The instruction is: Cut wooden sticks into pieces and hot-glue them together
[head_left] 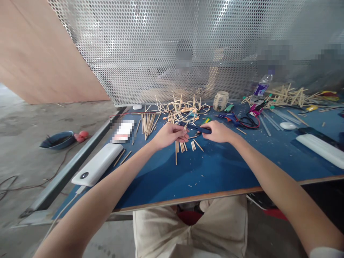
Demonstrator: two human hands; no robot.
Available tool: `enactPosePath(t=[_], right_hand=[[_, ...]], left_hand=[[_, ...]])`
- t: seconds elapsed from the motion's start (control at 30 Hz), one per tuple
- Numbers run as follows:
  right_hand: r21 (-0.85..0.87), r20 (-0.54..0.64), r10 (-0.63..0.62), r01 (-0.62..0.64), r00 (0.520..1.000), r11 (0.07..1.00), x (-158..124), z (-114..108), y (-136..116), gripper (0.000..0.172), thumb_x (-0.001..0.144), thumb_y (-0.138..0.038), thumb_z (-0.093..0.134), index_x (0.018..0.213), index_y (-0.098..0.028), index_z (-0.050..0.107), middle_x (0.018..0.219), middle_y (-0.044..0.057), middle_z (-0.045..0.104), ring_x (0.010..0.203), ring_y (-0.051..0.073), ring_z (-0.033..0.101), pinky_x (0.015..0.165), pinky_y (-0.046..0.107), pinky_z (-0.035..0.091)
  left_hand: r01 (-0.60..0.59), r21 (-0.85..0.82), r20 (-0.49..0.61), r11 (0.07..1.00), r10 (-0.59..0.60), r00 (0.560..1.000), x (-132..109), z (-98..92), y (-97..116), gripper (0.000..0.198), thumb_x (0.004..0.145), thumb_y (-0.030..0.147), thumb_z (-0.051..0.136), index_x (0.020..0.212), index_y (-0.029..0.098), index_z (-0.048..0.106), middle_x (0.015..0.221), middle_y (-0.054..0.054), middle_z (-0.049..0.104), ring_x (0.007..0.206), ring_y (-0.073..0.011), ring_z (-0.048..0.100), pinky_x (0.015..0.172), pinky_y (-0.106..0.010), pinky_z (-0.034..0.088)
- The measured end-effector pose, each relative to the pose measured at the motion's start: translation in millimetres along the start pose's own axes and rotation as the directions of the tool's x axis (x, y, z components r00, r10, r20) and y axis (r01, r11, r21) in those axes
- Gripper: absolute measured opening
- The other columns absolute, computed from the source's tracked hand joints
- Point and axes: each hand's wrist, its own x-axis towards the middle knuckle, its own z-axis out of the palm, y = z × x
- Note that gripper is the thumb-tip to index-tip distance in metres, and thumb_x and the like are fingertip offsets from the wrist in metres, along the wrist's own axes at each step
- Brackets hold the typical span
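Observation:
Over the middle of the blue table, my left hand (172, 135) pinches a short wooden stick (185, 126) between thumb and fingers. My right hand (216, 131) is wrapped round a slim dark blue-handled tool (198, 128); its dark front end reaches left to the stick. Whether its end touches the stick, or is a blade or jaws, I cannot make out. Below my hands lie several short cut sticks (193, 145) and a longer one (176, 154). Behind my left hand a bundle of longer sticks (148, 124) lies side by side.
A jumbled stick structure (182, 107) stands at the back, beside a tape roll (220, 101). To the right are a blue glue gun (233, 119), clear glue sticks (264, 123), a stick pile (292, 96) and a bottle (262, 86). A white power bank (98, 165) lies left.

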Motion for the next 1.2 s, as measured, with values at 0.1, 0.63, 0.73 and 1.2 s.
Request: enactPosePath(t=[0.1,0.63,0.73,1.2], right_hand=[[-0.061,0.006,-0.001,0.001,1.0,0.998,0,0,-1,0.024,0.071,-0.023,0.065,0.093,-0.027,0.077,0.079,0.003,0.074,0.071,0.023,0.064,0.062,0.033,0.043],[-0.308,-0.006,0.043,-0.042,0.999,0.95,-2,-2,-11,0.03,0.074,-0.031,0.062,0.101,-0.029,0.076,0.091,0.004,0.075,0.077,0.024,0.064,0.063,0.034,0.036],[-0.343,-0.005,0.036,-0.036,0.999,0.939,-4,-3,-15,0.03,0.078,-0.041,0.06,0.1,-0.028,0.076,0.088,0.005,0.074,0.076,0.023,0.063,0.063,0.034,0.035],[-0.338,-0.113,0.051,-0.086,0.992,0.937,2,8,-18,0.039,0.082,-0.054,0.061,0.063,-0.021,0.068,0.055,0.004,0.058,0.053,0.016,0.048,0.053,0.035,0.026]], left_hand=[[0.012,0.007,-0.004,1.0,-0.012,1.0,0,0.5,0,0.025,0.085,0.037,0.072,0.094,0.014,0.076,0.092,-0.014,0.077,0.08,-0.0228,0.076,0.076,-0.034,0.063],[0.019,0.0,-0.016,1.0,-0.019,1.0,3,0.4,-5,0.026,0.085,0.038,0.073,0.093,0.014,0.076,0.09,-0.014,0.076,0.079,-0.0216,0.076,0.077,-0.034,0.063],[0.04,0.004,-0.017,0.999,-0.04,0.999,2,0.2,-4,0.028,0.085,0.038,0.073,0.095,0.012,0.075,0.09,-0.013,0.076,0.078,-0.0207,0.076,0.076,-0.033,0.063],[0.09,-0.081,-0.074,0.993,-0.096,0.993,3,-0.9,0,0.024,0.082,0.033,0.076,0.092,0.011,0.075,0.086,-0.012,0.076,0.075,-0.0187,0.075,0.076,-0.031,0.061]])
